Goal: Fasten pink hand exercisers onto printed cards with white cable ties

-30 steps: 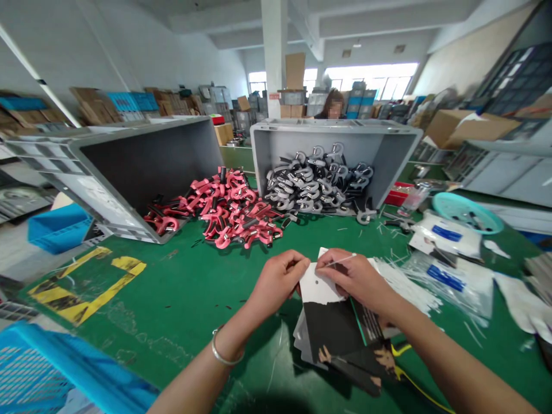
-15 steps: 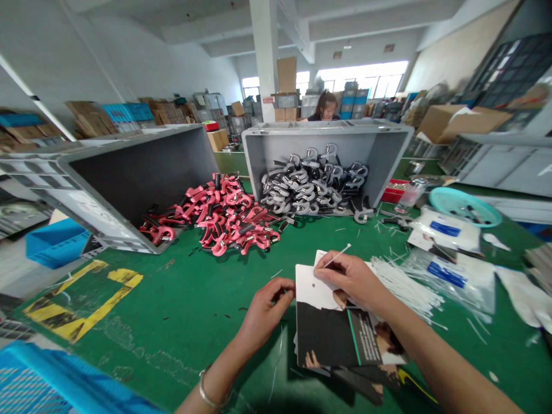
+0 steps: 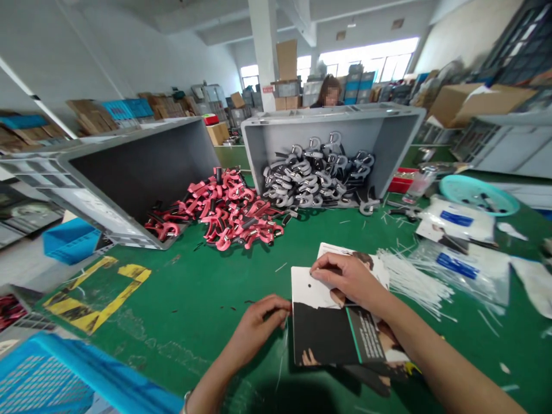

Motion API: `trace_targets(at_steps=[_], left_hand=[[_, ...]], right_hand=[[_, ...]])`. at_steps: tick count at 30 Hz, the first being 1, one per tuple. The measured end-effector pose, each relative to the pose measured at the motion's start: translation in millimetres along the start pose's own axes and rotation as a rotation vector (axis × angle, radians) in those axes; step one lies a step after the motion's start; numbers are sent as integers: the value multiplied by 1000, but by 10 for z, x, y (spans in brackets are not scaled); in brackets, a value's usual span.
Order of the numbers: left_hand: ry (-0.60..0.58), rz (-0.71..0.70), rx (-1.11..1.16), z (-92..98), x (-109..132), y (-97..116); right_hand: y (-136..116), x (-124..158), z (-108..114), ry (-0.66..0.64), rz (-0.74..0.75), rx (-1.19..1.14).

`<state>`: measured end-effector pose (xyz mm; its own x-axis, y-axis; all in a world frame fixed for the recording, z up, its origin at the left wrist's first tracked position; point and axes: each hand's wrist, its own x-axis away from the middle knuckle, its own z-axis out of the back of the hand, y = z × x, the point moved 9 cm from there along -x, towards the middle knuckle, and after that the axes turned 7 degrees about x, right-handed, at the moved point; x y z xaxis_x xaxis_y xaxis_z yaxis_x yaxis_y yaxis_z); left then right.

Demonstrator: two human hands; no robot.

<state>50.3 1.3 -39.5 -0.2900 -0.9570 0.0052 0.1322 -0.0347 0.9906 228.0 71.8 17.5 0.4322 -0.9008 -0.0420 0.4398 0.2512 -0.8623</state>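
My right hand [image 3: 351,282] lies over a printed card [image 3: 323,325] with a white upper part, a black lower part and a small punched hole, and its fingers grip the card near that hole. Another printed card [image 3: 353,256] sticks out behind it. My left hand [image 3: 256,328] is curled at the card's left edge, fingertips pinched together, and whatever lies between them is hidden. A thin white strand [image 3: 282,359] runs below that hand. To the right of the cards lies a loose heap of white cable ties [image 3: 414,284].
Plastic bags with blue labels [image 3: 457,267] lie on the green work mat [image 3: 172,299]. Behind stand tipped grey crates [image 3: 129,167], red-and-black grips [image 3: 224,215] and grey-and-black grips [image 3: 314,175]. A blue basket [image 3: 64,374] sits at front left. A co-worker [image 3: 328,98] stands behind the crates.
My left hand has moved lower and further from the card's top. The white tie no longer shows at my right hand's fingers. A second card now sticks out behind the first.
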Motion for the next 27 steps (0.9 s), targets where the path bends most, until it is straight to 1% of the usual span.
trace_targets(at_steps=[1, 2, 3, 5, 7, 9, 12, 14, 16, 21, 23, 25, 27], left_hand=[[-38, -4, 14, -5, 80, 18], [-49, -18, 25, -4, 140, 48], [-28, -43, 23, 6, 176, 84], [84, -123, -9, 32, 175, 167], [190, -208, -24, 7, 100, 221], [227, -247, 2, -83, -32, 215], [232, -227, 70, -204, -237, 154], [239, -222, 112, -230, -307, 149], [237, -230, 146, -235, -313, 175], [260, -242, 159, -192, -205, 237], [239, -251, 167, -197, -192, 237], [207, -250, 184, -216, -210, 215], [206, -218, 232, -221, -249, 168]], right_hand=[[1, -2, -1, -1, 0, 6], [-10, -7, 1, 2, 8, 17], [-30, -12, 4, 10, 24, 31], [-77, -17, 11, 31, 61, 52], [-89, -11, -7, 35, 64, 40], [-51, 6, -62, 7, 23, -24], [5, 42, -141, -33, -29, -117], [-9, 55, -137, -24, -5, -100], [-63, 59, -100, 0, 57, -31], [-205, 68, -28, 37, 207, 113], [-215, 72, -32, 30, 222, 126], [-187, 75, -43, 20, 196, 126], [-169, 80, -60, 5, 177, 140]])
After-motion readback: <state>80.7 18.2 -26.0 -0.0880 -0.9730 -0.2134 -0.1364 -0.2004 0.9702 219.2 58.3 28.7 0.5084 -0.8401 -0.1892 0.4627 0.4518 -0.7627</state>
